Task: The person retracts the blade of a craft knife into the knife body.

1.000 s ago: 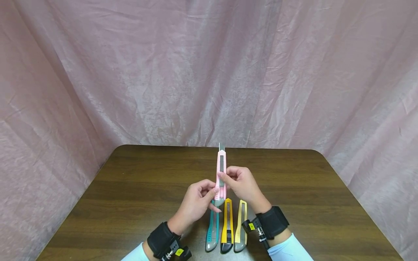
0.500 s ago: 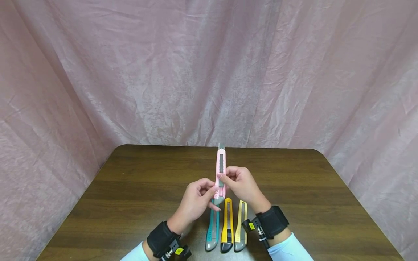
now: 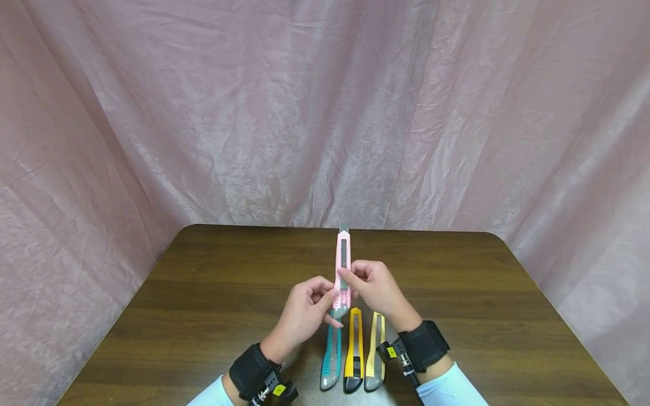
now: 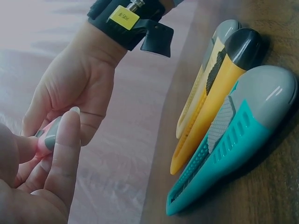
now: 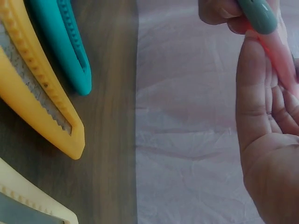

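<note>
Both hands hold a pink utility knife (image 3: 342,254) above the table in the head view, its blade (image 3: 343,227) showing at the far end. The left hand (image 3: 303,313) pinches its lower part near the grey butt. The right hand (image 3: 378,287) grips the middle of the body, thumb on top. Three more utility knives lie on the table below: a teal one (image 3: 331,355), an orange-yellow one (image 3: 354,347) and a pale yellow one (image 3: 374,355). In the left wrist view, fingers hide most of the pink knife, leaving its grey butt (image 4: 52,135) in sight.
The brown wooden table (image 3: 244,259) has rounded far corners. A pink curtain (image 3: 304,113) hangs behind it and at both sides. Black straps with small cameras sit on the left wrist (image 3: 254,372) and right wrist (image 3: 424,347).
The pink utility knife has shifted very slightly left and away from the person. Both hands keep their hold almost in place, and the three knives on the table have not moved.
</note>
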A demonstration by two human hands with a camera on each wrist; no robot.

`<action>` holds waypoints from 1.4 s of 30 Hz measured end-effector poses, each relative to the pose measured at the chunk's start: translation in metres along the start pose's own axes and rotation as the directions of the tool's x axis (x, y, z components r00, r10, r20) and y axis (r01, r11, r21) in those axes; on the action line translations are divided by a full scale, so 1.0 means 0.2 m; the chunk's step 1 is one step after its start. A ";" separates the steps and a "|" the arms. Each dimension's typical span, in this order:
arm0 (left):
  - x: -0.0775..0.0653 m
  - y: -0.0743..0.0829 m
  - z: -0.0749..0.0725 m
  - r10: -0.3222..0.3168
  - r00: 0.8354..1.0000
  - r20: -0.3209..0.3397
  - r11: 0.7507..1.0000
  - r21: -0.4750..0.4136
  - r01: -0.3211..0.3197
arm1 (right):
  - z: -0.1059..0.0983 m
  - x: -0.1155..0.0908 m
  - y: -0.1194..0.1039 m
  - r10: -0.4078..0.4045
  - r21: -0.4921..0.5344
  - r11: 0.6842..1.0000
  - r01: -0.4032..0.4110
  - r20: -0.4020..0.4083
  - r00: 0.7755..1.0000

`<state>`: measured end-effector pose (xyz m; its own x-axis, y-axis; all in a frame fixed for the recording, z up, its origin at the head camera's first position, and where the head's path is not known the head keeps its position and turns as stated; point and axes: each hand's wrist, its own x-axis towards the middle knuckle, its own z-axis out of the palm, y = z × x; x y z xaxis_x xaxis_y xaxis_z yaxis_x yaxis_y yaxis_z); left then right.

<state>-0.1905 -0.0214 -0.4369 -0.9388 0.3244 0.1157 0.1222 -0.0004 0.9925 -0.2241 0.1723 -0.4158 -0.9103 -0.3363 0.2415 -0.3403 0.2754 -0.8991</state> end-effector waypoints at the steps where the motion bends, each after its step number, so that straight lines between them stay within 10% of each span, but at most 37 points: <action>1: 0.00 0.00 0.00 -0.002 1.000 -0.001 1.000 -0.001 0.002 | 0.00 0.00 0.00 -0.012 0.002 1.000 0.012 0.001 1.000; 42: 0.00 0.01 -0.02 -0.007 1.000 -0.027 1.000 0.002 0.007 | 0.01 -0.01 0.00 -0.027 0.064 0.998 0.021 0.086 0.996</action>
<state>-0.1906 -0.0247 -0.4347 -0.9479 0.2992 0.1098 0.1162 0.0034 0.9932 -0.2210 0.1719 -0.4167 -0.8772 -0.4199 0.2329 -0.3437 0.2102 -0.9153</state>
